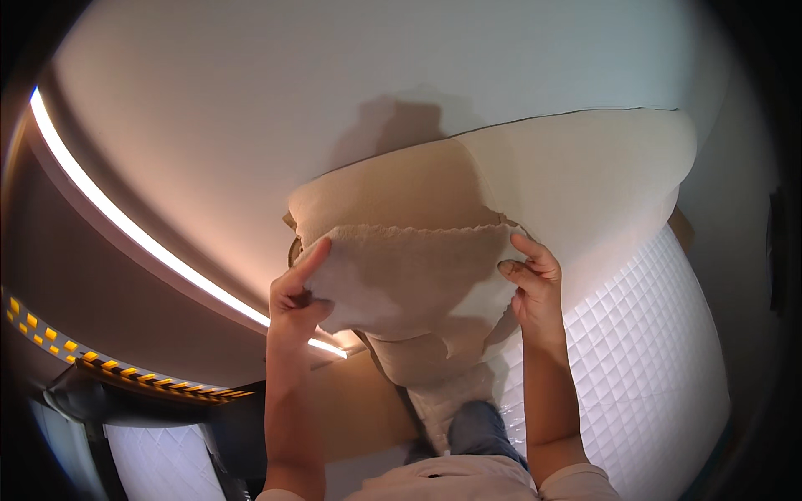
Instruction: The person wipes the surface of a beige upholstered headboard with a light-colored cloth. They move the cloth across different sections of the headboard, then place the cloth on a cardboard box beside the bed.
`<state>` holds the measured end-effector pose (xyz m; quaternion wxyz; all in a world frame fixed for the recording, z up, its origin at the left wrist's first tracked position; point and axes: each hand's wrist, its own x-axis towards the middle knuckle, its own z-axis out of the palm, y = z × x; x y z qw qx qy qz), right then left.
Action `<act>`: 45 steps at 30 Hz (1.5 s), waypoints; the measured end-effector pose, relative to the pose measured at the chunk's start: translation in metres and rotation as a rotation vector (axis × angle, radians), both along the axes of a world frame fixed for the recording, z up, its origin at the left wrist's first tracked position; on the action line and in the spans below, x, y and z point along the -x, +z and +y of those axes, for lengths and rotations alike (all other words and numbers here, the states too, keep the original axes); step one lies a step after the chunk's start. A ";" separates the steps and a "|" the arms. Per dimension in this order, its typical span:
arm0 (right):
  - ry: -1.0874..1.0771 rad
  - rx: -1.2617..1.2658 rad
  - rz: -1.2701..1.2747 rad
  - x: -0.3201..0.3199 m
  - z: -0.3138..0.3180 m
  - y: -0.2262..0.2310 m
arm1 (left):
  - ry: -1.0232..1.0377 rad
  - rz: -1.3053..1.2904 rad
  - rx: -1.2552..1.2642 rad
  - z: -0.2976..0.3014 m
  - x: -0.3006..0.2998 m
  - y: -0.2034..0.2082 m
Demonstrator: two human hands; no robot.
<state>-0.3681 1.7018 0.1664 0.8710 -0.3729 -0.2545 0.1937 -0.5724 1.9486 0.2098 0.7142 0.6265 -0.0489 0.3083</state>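
A beige cloth (409, 267) with a wavy, rough upper edge is stretched between my two hands in front of me. My left hand (299, 288) pinches its left side, the index finger pointing up along the upper corner. At the upper right corner, my right hand (536, 275) grips the cloth between thumb and fingers. The lower part hangs in loose folds. Just behind it stands a cream padded headboard (585, 167), on which the shadow of my hands and the cloth falls. Part of each hand's grip is hidden by the cloth.
A white quilted mattress (643, 334) lies to the right. Behind the headboard rises a pale wall (251, 83), with a bright light strip (150, 234) along the left. A yellow and black striped band (125, 367) is at the lower left. My jeans-clad leg (480, 430) shows below.
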 end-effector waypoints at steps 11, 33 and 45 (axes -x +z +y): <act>0.298 0.385 0.007 0.064 0.000 -0.094 | 0.163 0.224 0.533 -0.032 0.114 -0.116; -0.237 0.286 0.192 0.084 0.037 -0.018 | -0.240 0.143 0.009 0.054 0.060 -0.022; -0.109 0.247 0.347 0.101 0.040 -0.062 | -0.156 0.151 0.132 0.043 0.082 -0.080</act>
